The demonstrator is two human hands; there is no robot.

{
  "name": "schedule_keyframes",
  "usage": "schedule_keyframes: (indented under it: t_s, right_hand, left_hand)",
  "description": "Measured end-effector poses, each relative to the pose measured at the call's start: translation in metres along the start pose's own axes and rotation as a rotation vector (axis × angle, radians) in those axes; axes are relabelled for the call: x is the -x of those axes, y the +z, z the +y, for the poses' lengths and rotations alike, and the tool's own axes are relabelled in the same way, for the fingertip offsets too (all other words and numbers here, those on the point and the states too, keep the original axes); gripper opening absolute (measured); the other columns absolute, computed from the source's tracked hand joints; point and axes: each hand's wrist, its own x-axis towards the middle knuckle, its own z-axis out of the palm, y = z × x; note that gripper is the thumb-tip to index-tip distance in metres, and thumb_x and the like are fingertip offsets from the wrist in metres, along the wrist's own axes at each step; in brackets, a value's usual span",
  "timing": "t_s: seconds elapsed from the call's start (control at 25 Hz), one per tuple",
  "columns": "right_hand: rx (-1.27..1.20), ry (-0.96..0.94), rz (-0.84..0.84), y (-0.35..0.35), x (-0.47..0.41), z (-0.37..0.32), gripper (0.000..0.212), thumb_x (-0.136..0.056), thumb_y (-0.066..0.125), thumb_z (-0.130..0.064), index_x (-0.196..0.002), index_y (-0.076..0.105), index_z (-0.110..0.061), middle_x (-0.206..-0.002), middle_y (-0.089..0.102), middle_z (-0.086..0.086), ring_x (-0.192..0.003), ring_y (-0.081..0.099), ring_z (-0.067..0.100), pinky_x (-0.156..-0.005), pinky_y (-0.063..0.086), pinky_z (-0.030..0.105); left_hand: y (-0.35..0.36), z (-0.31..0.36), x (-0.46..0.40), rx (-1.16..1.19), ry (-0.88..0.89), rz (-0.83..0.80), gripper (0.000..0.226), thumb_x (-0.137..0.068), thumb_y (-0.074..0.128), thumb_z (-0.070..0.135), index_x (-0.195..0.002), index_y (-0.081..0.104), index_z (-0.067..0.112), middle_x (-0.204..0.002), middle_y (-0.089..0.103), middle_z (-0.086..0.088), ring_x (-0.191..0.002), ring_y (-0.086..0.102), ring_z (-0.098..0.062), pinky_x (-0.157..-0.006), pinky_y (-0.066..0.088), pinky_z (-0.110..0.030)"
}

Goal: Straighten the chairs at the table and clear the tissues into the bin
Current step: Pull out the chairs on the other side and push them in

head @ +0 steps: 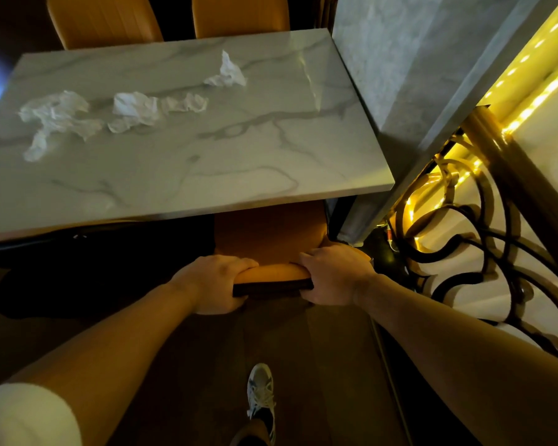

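Observation:
An orange chair [271,233] stands at the near right side of the marble table [207,175], its seat partly under the tabletop. My left hand [216,281] and my right hand [332,275] both grip the top of its backrest, one at each end. Several crumpled white tissues lie on the table: a large one [55,120] at the left, one [136,109] in the middle, a small one [187,103] beside it, and one [229,72] farther back. No bin is in view.
Two more orange chairs [103,20] [242,16] stand at the far side of the table. A marble pillar [416,75] and an ornate lit railing [464,220] close off the right. A dark shape [94,272] fills the space under the table's near left. My shoe [261,391] is on the floor below.

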Motion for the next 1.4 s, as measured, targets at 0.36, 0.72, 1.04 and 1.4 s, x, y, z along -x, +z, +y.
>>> schedule_keyframes:
  t_s: [0.36, 0.72, 1.04, 1.4]
  right_hand:
    - [0.0, 0.0, 0.011, -0.017, -0.021, 0.014, 0.047, -0.09, 0.058, -0.058, -0.129, 0.054, -0.033, -0.095, 0.059, -0.01, -0.087, 0.06, 0.013, -0.066, 0.041, 0.028]
    - [-0.019, -0.013, 0.039, -0.023, -0.044, 0.031, 0.059, -0.088, 0.058, -0.058, -0.142, 0.049, -0.036, -0.111, 0.065, -0.011, -0.098, 0.063, 0.013, -0.072, 0.046, 0.028]
    - [-0.001, -0.01, 0.064, -0.028, -0.066, 0.047, 0.06, -0.085, 0.058, -0.06, -0.14, 0.052, -0.035, -0.111, 0.066, -0.012, -0.099, 0.064, 0.013, -0.079, 0.053, 0.033]
    - [0.005, 0.014, 0.067, -0.029, -0.077, 0.055, 0.056, -0.082, 0.058, -0.061, -0.132, 0.057, -0.034, -0.102, 0.065, -0.013, -0.091, 0.064, 0.013, -0.075, 0.056, 0.034]
  left_hand:
    - [-0.012, -0.012, -0.025, -0.004, 0.008, 0.019, 0.073, -0.086, 0.066, 0.052, -0.15, 0.033, 0.04, -0.132, 0.057, 0.011, -0.114, 0.056, -0.01, -0.101, 0.048, -0.036]
    - [-0.027, -0.022, -0.046, 0.002, 0.028, 0.048, 0.07, -0.087, 0.066, 0.051, -0.148, 0.034, 0.041, -0.125, 0.058, 0.013, -0.104, 0.056, -0.006, -0.096, 0.05, -0.034]
    - [-0.039, -0.034, -0.067, -0.029, 0.036, 0.056, 0.069, -0.088, 0.064, 0.052, -0.149, 0.035, 0.039, -0.125, 0.059, 0.012, -0.101, 0.056, -0.006, -0.093, 0.049, -0.032]
    - [-0.047, -0.038, -0.077, -0.006, 0.062, 0.063, 0.065, -0.088, 0.065, 0.051, -0.146, 0.039, 0.039, -0.125, 0.06, 0.012, -0.101, 0.056, -0.006, -0.093, 0.049, -0.03]
